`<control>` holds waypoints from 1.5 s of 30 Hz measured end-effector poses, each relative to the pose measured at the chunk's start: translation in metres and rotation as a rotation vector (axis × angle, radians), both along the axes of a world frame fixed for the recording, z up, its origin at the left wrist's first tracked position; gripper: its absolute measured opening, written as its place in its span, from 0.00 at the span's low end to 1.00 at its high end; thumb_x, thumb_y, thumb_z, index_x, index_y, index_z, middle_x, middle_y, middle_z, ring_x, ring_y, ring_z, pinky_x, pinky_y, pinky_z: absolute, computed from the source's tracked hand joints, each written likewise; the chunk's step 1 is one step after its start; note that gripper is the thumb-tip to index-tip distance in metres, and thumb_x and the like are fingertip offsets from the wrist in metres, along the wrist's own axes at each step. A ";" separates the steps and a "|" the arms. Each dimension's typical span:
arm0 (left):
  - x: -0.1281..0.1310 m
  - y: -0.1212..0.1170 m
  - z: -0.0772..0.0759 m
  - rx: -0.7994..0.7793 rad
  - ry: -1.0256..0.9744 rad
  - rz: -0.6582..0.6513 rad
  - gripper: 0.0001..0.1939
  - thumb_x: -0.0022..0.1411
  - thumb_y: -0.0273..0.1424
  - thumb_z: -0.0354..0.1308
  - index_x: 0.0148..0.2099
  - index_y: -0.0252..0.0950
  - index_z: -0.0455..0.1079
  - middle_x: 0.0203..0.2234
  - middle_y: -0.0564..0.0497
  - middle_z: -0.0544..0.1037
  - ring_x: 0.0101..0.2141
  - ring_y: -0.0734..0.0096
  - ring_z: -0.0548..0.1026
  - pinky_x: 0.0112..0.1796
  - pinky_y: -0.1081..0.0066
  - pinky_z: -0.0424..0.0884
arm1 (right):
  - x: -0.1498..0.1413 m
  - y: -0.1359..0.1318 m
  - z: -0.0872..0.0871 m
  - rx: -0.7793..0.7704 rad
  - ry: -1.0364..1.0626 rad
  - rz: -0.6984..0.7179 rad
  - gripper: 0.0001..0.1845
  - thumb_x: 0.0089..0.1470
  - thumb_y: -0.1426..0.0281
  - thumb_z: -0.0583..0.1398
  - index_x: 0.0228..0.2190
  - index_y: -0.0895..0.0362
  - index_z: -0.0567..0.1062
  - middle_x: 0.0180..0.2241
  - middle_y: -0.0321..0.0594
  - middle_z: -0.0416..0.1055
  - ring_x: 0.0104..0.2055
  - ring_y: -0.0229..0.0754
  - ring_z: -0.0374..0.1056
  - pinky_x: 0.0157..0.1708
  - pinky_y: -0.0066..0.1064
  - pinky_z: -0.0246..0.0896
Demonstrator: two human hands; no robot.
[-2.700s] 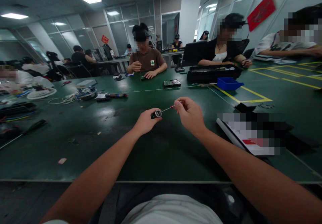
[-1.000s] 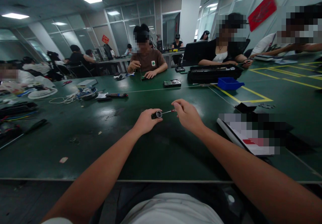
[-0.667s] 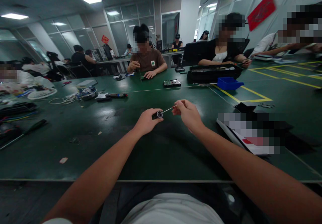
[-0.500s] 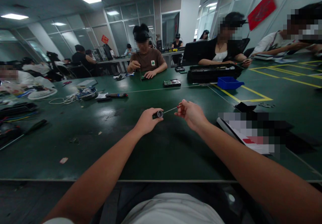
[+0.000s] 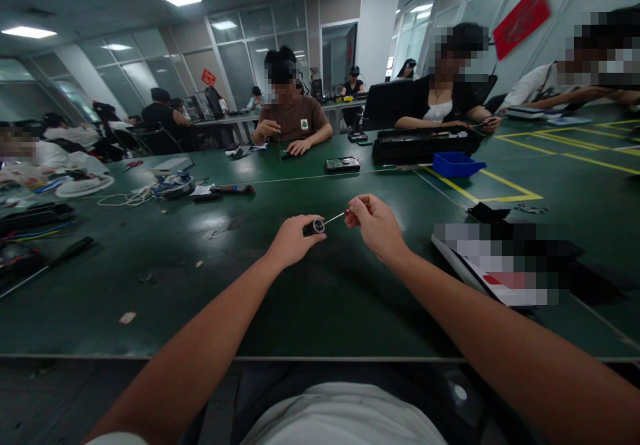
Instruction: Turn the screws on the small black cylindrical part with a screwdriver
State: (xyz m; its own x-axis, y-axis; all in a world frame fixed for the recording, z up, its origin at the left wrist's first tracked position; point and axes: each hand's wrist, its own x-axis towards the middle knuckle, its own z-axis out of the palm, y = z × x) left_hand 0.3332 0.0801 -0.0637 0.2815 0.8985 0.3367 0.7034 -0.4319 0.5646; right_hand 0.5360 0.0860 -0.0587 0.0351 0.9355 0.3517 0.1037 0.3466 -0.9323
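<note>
Above the middle of the green table, my left hand [image 5: 291,243] is closed around a small black cylindrical part [image 5: 313,227]. A pale ring shows at the part's end, which faces right and toward me. My right hand [image 5: 379,228] pinches a screwdriver [image 5: 335,218] by its red handle, most of which the fingers cover. The thin metal shaft slants down to the left, and its tip is at the ringed end of the part. Whether the tip sits inside or only touches the rim, I cannot tell.
A hard drive [image 5: 342,164] lies ahead, with a black casing [image 5: 425,145] and a blue tray [image 5: 457,164] right of it. Papers [image 5: 500,271] lie by my right forearm. A long screwdriver [image 5: 70,251] and cables [image 5: 131,196] are at left. A person in brown [image 5: 293,121] sits opposite.
My right hand has shifted back and forth along the screwdriver's line and turned, the fingers changing their hold on the handle. My left hand and the black part have stayed almost in place.
</note>
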 end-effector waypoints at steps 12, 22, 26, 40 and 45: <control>-0.002 0.002 -0.004 0.021 0.020 -0.009 0.20 0.58 0.34 0.67 0.53 0.41 0.76 0.46 0.47 0.79 0.46 0.59 0.76 0.50 0.60 0.68 | -0.001 -0.005 0.007 0.022 -0.039 -0.017 0.14 0.60 0.58 0.57 0.32 0.56 0.72 0.27 0.40 0.74 0.28 0.41 0.72 0.31 0.36 0.68; -0.003 0.002 -0.003 0.024 0.028 -0.036 0.21 0.58 0.35 0.67 0.54 0.41 0.75 0.46 0.48 0.80 0.46 0.59 0.75 0.49 0.60 0.68 | -0.001 -0.003 0.003 -0.018 -0.019 -0.051 0.15 0.60 0.57 0.58 0.33 0.56 0.72 0.28 0.42 0.76 0.29 0.42 0.74 0.32 0.36 0.69; -0.002 0.002 -0.004 0.013 0.037 -0.033 0.21 0.57 0.34 0.67 0.54 0.41 0.75 0.47 0.48 0.80 0.46 0.59 0.75 0.49 0.60 0.68 | 0.001 -0.008 0.011 -0.039 -0.111 -0.064 0.17 0.58 0.55 0.59 0.29 0.56 0.73 0.25 0.41 0.76 0.27 0.41 0.73 0.31 0.34 0.66; -0.004 0.003 -0.005 0.008 0.058 -0.017 0.20 0.58 0.33 0.67 0.53 0.41 0.76 0.45 0.47 0.80 0.46 0.59 0.76 0.51 0.60 0.67 | 0.001 -0.014 0.014 0.066 -0.346 -0.009 0.06 0.57 0.65 0.57 0.33 0.54 0.73 0.27 0.37 0.75 0.30 0.42 0.72 0.32 0.34 0.63; -0.003 0.003 -0.005 0.006 0.051 -0.021 0.20 0.58 0.34 0.67 0.53 0.40 0.76 0.45 0.48 0.80 0.45 0.59 0.76 0.50 0.60 0.68 | 0.002 -0.013 0.014 0.061 -0.396 -0.050 0.20 0.62 0.55 0.52 0.29 0.55 0.74 0.22 0.38 0.71 0.26 0.42 0.68 0.28 0.35 0.58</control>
